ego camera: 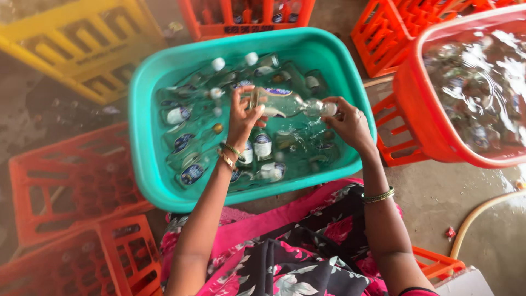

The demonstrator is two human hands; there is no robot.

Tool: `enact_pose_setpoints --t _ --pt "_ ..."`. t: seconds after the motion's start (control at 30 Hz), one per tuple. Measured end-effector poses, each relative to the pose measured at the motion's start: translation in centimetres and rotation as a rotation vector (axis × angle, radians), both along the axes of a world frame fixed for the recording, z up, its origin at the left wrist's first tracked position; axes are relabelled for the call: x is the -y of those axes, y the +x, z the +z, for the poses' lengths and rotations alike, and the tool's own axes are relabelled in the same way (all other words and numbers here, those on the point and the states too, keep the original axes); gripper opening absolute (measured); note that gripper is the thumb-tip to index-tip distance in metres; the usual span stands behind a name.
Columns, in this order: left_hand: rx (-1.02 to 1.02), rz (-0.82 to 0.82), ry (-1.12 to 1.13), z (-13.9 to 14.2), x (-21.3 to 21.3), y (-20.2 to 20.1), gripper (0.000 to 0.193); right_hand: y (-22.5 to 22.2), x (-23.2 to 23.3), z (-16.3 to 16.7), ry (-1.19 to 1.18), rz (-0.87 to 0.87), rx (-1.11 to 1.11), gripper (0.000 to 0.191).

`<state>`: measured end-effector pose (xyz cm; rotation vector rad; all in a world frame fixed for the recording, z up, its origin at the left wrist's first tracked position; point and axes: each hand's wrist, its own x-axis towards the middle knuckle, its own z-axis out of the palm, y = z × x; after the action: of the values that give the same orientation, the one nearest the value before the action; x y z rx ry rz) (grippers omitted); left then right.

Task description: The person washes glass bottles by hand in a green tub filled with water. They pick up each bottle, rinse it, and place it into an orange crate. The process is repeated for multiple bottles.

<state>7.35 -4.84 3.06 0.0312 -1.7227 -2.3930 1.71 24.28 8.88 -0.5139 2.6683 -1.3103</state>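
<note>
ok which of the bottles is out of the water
The clear glass bottle held sideways between the left hand and right hand, above the teal tub; the others lie sunk in the water.

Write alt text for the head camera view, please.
Two bare hands hold a clear glass bottle sideways over a teal tub of water and sunken bottles: left hand on its body, right hand at its capped neck. Orange and yellow crates surround the tub.

You see soft, even daylight with only faint shadows. The left side looks hazy, as if the lens is fogged, so the orange crates look washed out. Strong white glare lies on the water in the red tub. The centre stays sharp.
</note>
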Motion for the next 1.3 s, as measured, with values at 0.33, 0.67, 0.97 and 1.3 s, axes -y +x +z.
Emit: enact_pose_setpoints --t 0.33,0.67,0.97,1.3 --pt "-0.1 -0.105 -0.329 5.0 -10.3 -12.5 0.047 -2.2 -8.0 -0.6 0.15 -0.401 -0.055 0.045" --pt "-0.215 -0.163 -0.583 10.1 -17.6 -15.0 0.05 -3.3 -13.0 -2.6 0.182 -0.542 -0.145 0.047" --pt "-0.328 -0.149 -0.787 13.3 -19.6 -15.2 0.054 -3.0 -13.7 -1.2 0.173 -0.552 -0.132 0.049" --pt "-0.567 0.056 -0.891 10.0 -18.4 -16.2 0.046 -2.5 -13.4 -0.1 -0.005 -0.525 -0.233 0.048"
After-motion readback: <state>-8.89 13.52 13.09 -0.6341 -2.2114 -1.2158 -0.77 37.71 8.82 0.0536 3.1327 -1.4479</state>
